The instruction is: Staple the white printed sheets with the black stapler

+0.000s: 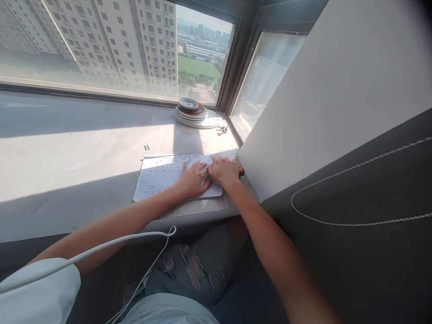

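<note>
A stack of white paper sheets with handwriting on the top sheet lies near the front edge of the sill. My left hand rests on it, palm down, with its fingers spread. Beside it, my right hand is closed over the right part of the paper, its fingers curled under. What those fingers hold is hidden. An orange and black object shows just past the right side of that hand; I cannot tell whether it is gripped or lies on the sill.
Stacked plates stand in the window corner, with keys near them. A small striped piece lies behind the paper. The white wall slopes in at right, near a bead chain. A white cable crosses before my left arm.
</note>
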Motion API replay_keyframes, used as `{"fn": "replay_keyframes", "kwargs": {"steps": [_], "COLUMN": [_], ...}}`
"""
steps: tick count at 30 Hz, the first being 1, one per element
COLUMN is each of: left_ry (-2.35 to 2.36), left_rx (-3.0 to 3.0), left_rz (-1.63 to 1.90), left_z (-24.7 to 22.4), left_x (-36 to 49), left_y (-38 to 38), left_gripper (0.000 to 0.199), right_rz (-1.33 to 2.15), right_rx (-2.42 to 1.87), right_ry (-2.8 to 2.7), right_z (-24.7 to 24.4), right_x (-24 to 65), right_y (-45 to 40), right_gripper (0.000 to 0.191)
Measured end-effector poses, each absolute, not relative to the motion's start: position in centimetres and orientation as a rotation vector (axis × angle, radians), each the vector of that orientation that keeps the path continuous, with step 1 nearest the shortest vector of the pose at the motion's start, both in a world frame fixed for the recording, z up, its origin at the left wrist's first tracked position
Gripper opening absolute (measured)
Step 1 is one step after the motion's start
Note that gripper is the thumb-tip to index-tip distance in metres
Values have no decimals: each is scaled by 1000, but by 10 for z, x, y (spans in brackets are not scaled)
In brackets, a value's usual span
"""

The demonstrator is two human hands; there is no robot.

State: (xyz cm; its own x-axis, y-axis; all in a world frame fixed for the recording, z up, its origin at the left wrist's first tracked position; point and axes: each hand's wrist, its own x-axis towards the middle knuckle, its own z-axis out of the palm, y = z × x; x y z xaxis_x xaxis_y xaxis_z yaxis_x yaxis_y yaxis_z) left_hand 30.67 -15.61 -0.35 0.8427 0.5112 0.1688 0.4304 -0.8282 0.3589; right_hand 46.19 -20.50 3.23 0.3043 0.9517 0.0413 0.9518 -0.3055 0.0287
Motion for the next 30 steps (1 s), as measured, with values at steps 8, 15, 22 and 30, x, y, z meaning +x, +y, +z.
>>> {"fn": "replay_keyframes", "kwargs": {"steps": [8,15,22,30], "left_ry": [740,762,717,1164], "left_rx": [2729,2735,2696,1798], "left_rz": [363,354,379,1089], "left_z": [-3,-1,-6,-2], "left_x": [305,305,308,289], "left_y": [-154,-152,-144,-103], "left_gripper": [55,55,57,30], "right_rz": [-24,211,-409,200], "right_rx": [-2226,-1929,-2104,-1754], "right_ry": [-1837,-1800,-1104,-1323], "right_z": [41,29,11,0], "right_x": [480,540,501,452], "right_y": [-218,-278,-283,-224], "right_gripper": [39,24,36,31]}}
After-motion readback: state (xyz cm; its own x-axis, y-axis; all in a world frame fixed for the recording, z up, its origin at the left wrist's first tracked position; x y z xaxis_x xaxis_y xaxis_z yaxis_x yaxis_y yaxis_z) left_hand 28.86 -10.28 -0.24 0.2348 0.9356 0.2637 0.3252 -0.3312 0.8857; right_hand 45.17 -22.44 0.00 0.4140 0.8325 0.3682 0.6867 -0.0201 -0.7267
